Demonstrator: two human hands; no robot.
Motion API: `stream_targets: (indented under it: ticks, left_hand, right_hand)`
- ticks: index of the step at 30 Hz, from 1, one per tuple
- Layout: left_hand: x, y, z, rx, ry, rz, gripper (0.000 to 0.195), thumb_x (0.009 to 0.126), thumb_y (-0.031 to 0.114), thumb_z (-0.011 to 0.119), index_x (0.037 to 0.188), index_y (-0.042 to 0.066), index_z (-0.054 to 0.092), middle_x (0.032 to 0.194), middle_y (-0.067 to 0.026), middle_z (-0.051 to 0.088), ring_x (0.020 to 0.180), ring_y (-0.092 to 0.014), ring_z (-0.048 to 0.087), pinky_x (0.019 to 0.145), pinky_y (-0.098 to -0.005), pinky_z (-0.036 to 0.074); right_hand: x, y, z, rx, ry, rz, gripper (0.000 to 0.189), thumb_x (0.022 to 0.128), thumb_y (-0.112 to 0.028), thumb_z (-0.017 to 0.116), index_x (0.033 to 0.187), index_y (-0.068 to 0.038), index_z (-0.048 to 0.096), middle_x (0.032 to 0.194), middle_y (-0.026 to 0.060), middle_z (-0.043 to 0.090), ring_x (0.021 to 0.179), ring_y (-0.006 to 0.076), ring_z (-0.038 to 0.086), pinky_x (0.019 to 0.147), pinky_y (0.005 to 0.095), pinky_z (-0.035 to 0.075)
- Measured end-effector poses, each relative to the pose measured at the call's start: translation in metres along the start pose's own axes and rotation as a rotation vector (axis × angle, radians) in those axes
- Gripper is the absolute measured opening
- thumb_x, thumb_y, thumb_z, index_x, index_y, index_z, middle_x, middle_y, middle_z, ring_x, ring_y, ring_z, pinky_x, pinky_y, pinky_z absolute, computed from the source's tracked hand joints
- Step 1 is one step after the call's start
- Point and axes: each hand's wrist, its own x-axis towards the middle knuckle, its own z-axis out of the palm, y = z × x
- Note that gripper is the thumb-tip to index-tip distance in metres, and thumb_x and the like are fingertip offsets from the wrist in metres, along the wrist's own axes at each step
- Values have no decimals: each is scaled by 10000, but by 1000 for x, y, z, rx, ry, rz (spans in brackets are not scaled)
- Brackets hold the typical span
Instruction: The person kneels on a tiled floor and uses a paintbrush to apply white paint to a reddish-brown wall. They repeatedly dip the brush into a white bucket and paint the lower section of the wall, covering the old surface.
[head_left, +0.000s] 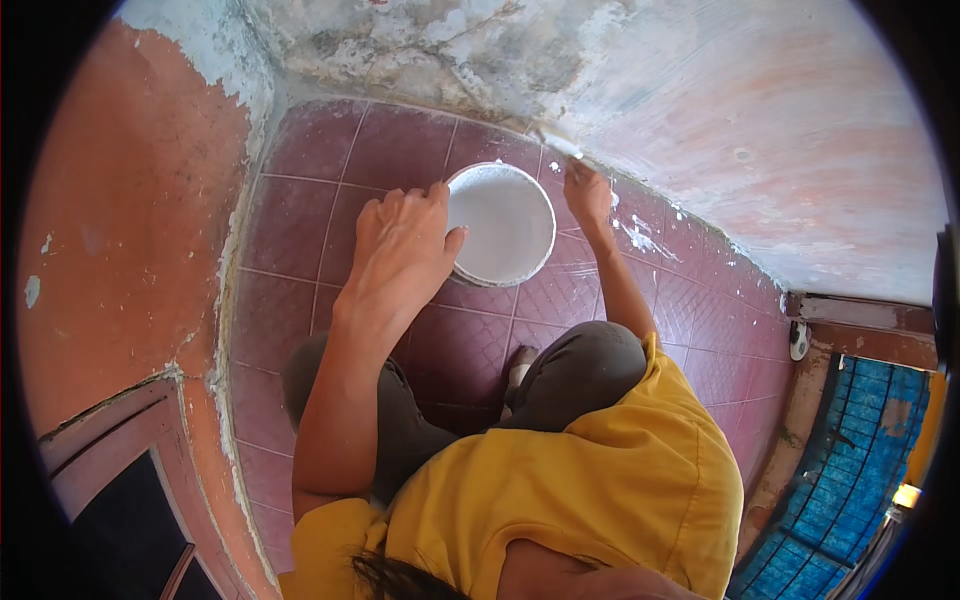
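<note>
A round white bucket (501, 280) stands on the tiled floor in front of me, with pale paint or a similar white liquid inside (502, 225). My left hand (409, 240) grips its left rim, the thumb lying over the edge. To the right of the bucket, my right hand (587, 193) is closed around the handle of a paintbrush (560, 142). The brush head, blurred and whitish, is at the foot of the wall (675, 97), where wall and floor meet. I cannot tell how firmly the bristles touch the wall.
White splatters (641, 236) mark the reddish floor tiles (292, 225) along the wall. An orange wall (135, 225) with peeling paint rises on the left, above a wooden frame (161, 442). At the lower right are a doorway sill (780, 442) and a blue gridded panel (847, 457).
</note>
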Motion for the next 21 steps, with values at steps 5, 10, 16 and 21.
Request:
stream_targets:
  ticks: [5,10,16,21]
  left_hand:
    - [-7,1,-3,0,15,-18,309,855,204,671,1041,-21,572,925,-198,657,920,-364,622,795,-456,487]
    - [-10,-1,-6,31,31,-19,322,861,212,667,1062,-22,572,952,-199,656,942,-368,621,803,-458,487]
    - [-10,4,-5,28,56,5,272,856,212,671,994,-9,594,912,-177,668,913,-340,632,797,-437,487]
    - [-17,1,-8,33,99,-11,239,849,208,676,941,-1,605,870,-165,673,883,-323,638,791,-422,492]
  right_hand:
    - [26,-2,6,-46,-38,74,291,891,-319,595,1119,-176,705,860,209,682,787,400,665,698,460,525]
    - [15,-14,-49,176,436,-170,252,927,-253,605,1136,-157,709,880,166,712,669,269,699,583,360,532]
    - [-7,5,-9,-6,365,-119,383,918,-199,592,1295,-269,577,696,150,654,561,312,647,467,415,470]
    - [-26,46,45,-50,40,55,359,896,-265,583,1250,-219,617,806,189,678,707,379,667,605,481,508]
